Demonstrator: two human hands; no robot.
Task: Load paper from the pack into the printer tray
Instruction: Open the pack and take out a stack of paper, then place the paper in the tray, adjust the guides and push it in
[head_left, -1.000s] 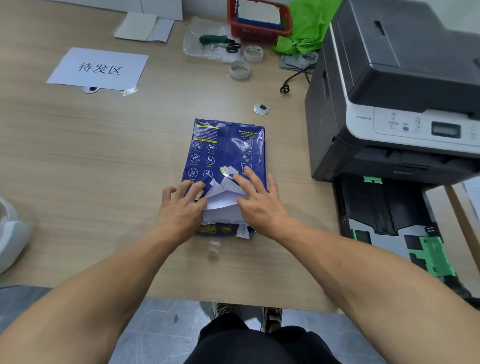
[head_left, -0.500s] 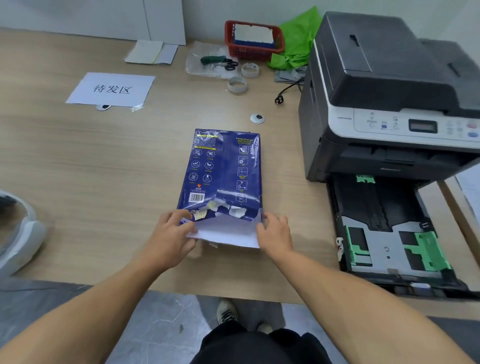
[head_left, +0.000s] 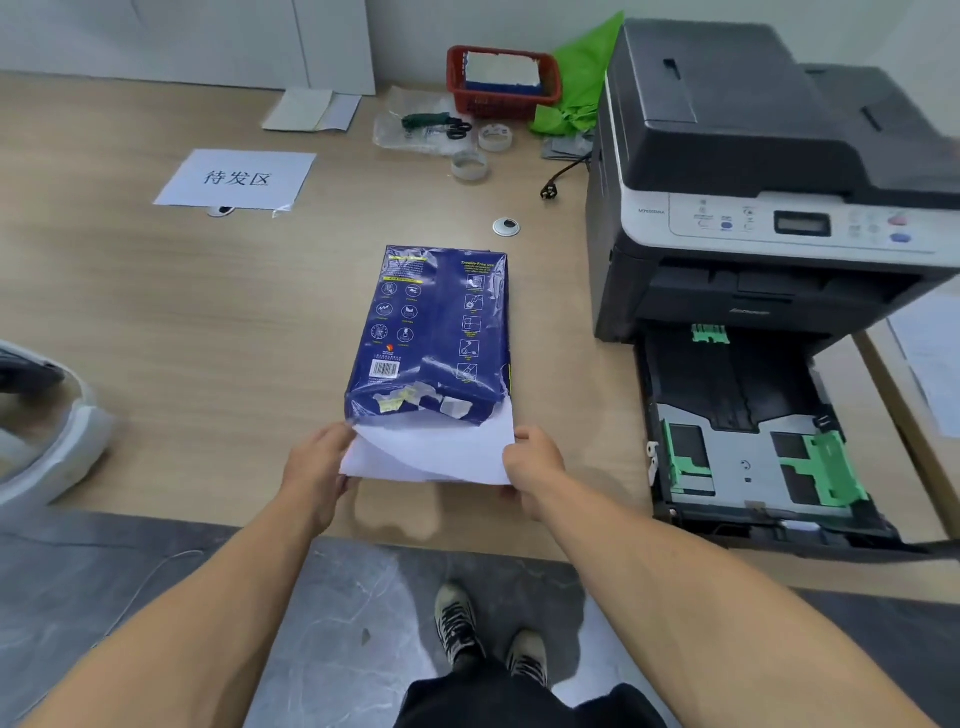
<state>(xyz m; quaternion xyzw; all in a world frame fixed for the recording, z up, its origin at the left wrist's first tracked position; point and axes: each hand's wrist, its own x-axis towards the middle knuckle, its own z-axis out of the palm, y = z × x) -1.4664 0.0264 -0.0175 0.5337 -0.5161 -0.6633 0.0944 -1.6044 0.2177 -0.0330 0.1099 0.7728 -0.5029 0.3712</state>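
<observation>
While paper (head_left: 431, 457) protrudes from torn near end of pack (head_left: 434, 338) on desk (head_left: 182, 338), left hand (head_left: 317, 467) and right hand (head_left: 535, 467) pinch its corners. Advice: draw level toward body, avoid fanning. Printer tray (head_left: 748, 457) open, right of pack.

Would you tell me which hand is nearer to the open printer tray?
Right. The right hand grips the paper's edge facing the printer tray; the left hand holds the far edge.

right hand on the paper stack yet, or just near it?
Touching. The head view shows the right hand gripping the right edge of the white paper stack sticking out of the blue pack, with no gap.
</observation>
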